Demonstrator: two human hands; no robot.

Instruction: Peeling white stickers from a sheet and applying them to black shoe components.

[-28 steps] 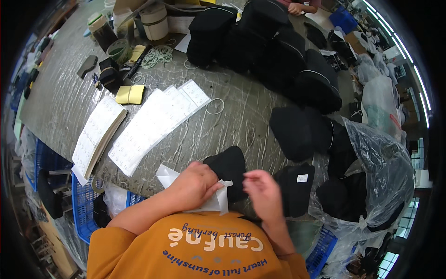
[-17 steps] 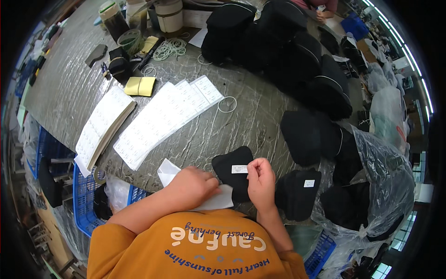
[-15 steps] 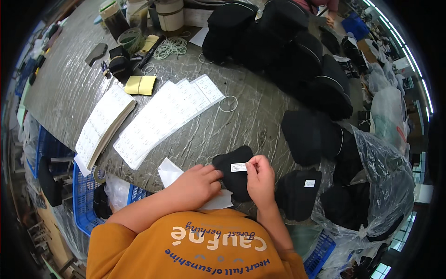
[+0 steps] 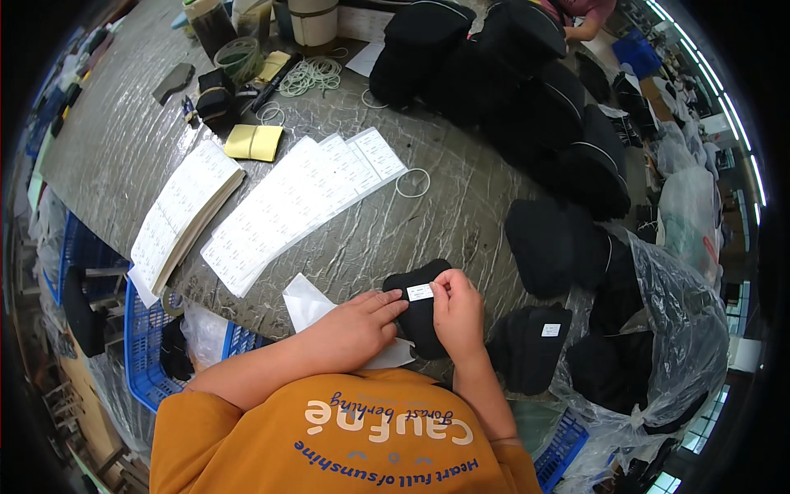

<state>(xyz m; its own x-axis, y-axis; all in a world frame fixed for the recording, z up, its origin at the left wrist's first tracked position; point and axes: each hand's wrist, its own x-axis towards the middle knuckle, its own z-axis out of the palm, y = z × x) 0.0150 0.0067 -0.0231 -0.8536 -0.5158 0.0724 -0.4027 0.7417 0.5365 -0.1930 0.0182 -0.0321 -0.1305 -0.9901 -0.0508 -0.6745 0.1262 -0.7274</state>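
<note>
The soft, light black cloth piece [image 4: 420, 317] lies at the near worktop [image 4: 428, 222] edge; the left hand [image 4: 355, 323] presses flat on it, the right hand [image 4: 457, 311] pinches its small white sticker [image 4: 420, 291].

Brightness: even, bright overall; daylight-ish.
Source: strip lights [image 4: 745, 156] along right rim, plus overhead.
Glare: sheen on grey wrinkled plastic-covered table [image 4: 395, 222]; highlights on clear plastic bag [image 4: 683, 329].
Shadows: soft, short; black fabric pieces [image 4: 535, 90] lose detail.
Distortion: strong fisheye, edges bend, black vignette at corners.
Focus: centre sharp, rim softer.
</note>
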